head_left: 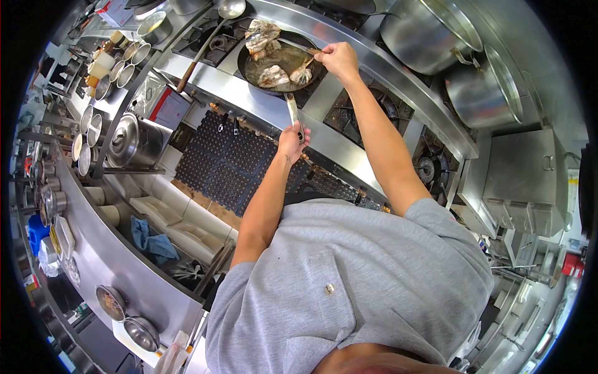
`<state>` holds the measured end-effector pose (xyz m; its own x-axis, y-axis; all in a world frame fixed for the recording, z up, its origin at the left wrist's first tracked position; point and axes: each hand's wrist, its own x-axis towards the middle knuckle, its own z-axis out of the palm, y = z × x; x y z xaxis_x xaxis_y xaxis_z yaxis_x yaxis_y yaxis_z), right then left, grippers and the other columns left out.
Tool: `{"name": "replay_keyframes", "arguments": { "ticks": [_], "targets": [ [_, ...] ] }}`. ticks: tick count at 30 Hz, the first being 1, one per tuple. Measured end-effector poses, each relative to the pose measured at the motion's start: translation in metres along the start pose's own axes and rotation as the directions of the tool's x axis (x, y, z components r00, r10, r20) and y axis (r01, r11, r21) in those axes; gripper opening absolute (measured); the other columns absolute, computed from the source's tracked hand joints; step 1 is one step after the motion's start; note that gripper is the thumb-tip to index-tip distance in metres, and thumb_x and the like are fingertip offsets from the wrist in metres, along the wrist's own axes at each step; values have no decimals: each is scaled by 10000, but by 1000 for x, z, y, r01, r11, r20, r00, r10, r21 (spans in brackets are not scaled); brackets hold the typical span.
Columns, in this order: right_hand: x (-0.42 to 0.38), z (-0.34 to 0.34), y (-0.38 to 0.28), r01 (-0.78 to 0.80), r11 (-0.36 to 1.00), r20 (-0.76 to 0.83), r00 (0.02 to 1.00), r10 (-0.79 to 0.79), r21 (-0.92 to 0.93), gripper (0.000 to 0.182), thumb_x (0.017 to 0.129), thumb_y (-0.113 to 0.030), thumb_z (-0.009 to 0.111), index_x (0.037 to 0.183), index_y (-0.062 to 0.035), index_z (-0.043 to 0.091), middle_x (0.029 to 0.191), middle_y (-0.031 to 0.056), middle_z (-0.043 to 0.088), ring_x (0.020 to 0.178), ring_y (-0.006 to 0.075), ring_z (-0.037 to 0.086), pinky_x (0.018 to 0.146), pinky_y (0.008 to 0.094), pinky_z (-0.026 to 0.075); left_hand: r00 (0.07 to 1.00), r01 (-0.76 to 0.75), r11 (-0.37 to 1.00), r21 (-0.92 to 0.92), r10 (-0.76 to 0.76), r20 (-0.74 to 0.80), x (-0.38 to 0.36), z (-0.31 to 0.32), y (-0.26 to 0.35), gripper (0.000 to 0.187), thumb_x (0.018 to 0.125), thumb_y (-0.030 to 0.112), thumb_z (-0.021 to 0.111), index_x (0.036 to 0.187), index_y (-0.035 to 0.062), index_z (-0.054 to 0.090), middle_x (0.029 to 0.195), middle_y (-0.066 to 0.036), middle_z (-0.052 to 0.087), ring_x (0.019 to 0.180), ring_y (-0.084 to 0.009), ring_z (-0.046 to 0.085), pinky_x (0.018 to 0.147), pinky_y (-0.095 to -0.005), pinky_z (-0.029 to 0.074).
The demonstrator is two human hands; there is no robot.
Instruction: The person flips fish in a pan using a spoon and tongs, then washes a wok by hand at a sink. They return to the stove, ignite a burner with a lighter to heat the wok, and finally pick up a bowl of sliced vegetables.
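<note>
A dark frying pan (283,57) sits on the stove top, with pale, browned pieces of food (274,76) in it. One larger piece (261,36) lies at the pan's far left edge. My left hand (293,140) is closed round the pan's metal handle (292,107), on the near side. My right hand (338,60) is pinched at the pan's right rim, on a thin brownish utensil (316,52) that reaches down to a small piece of food (301,75).
A long-handled ladle (232,9) lies left of the pan across a burner. Large pots (430,34) stand at the upper right, and a lidded pot (132,140) at the left. An empty burner (367,112) is right of the pan; a dark mat (224,159) covers the floor.
</note>
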<state>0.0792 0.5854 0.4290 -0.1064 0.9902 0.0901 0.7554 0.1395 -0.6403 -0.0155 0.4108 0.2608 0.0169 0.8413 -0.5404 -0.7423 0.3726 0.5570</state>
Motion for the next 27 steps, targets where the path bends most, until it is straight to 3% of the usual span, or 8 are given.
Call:
{"name": "replay_keyframes", "arguments": {
  "ticks": [17,27],
  "targets": [
    [-38,-59,89,-65,990,71,996,56,124,272,672,-244,740,865,-54,710,744,108,675,699,216,644,663,326,477,1000,-14,1000,15,14,-13,-3,4,0,246,985,259,394,944,33,485,799,-65,545,644,-147,490,601,-284,423],
    [-34,-61,105,-97,992,75,992,103,-81,278,662,-270,745,848,-67,707,774,118,679,737,257,650,694,352,485,1000,-25,1000,0,25,-1,0,4,-3,248,984,263,394,962,34,485,799,-61,555,649,-145,493,591,-277,419]
  ]
}}
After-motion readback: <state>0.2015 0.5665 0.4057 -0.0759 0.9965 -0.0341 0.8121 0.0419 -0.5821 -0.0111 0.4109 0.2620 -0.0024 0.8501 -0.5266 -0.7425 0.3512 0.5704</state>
